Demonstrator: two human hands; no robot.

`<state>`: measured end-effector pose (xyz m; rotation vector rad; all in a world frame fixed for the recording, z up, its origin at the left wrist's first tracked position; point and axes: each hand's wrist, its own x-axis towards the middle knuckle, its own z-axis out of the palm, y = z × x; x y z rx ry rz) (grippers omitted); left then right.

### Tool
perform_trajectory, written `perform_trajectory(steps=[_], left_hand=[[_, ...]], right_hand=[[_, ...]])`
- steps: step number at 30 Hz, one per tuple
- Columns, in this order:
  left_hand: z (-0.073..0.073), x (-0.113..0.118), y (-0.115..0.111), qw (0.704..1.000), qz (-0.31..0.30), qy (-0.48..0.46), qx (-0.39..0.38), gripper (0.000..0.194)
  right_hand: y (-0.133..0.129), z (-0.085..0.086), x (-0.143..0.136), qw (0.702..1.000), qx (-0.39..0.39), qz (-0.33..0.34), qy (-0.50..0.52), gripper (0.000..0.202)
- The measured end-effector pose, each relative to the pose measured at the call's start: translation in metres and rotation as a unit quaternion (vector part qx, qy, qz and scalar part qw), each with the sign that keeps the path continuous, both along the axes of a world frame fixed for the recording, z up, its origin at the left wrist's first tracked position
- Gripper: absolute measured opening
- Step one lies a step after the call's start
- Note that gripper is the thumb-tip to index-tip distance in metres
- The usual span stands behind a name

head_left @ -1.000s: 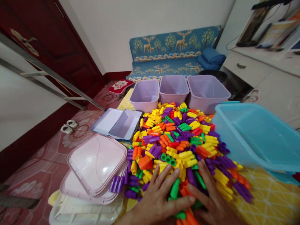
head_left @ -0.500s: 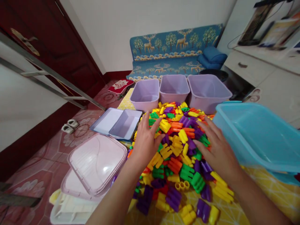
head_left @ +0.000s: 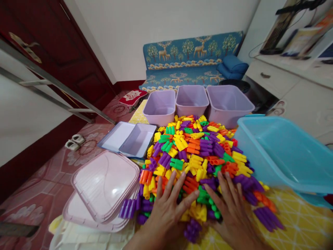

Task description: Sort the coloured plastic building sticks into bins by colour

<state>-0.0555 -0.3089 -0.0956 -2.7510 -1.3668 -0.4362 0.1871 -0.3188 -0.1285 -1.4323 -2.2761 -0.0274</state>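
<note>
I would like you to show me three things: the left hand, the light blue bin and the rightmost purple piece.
Left hand (head_left: 165,210), head view: on the back of the hand.
Light blue bin (head_left: 296,151), head view: on its bare inside.
Rightmost purple piece (head_left: 268,218), head view: on its ridged top.

I have left hand (head_left: 169,206) and right hand (head_left: 231,206) low in head view, side by side, apart, backs up. Left fingers (head_left: 168,189) fanned, pointing forward; left thumb (head_left: 188,202) stretched toward right hand. Right fingers (head_left: 225,189) spread, angled forward and slightly left. I see both wrists near bottom edge, forearms mostly cut off.
</note>
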Motion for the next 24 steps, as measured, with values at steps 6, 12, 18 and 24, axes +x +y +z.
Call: perform_trajectory(steps=[6, 12, 18, 24], left_hand=[[0.031, 0.025, 0.057, 0.995, 0.075, -0.058, -0.031, 0.09], [0.056, 0.03, 0.116, 0.982, 0.149, -0.083, -0.075, 0.095], [0.051, 0.031, 0.15, 0.968, 0.173, -0.175, -0.049, 0.076], [0.035, 0.033, 0.148, 0.97, 0.109, -0.213, -0.039, 0.069]], right_hand=[[0.081, 0.045, -0.018, 0.995, 0.079, 0.055, 0.031, 0.061], [0.145, 0.069, -0.04, 0.996, 0.046, -0.01, 0.076, 0.067], [0.163, 0.056, -0.047, 0.963, 0.095, -0.093, 0.232, 0.083], [0.156, 0.054, -0.041, 0.971, 0.094, -0.005, 0.22, 0.054]])
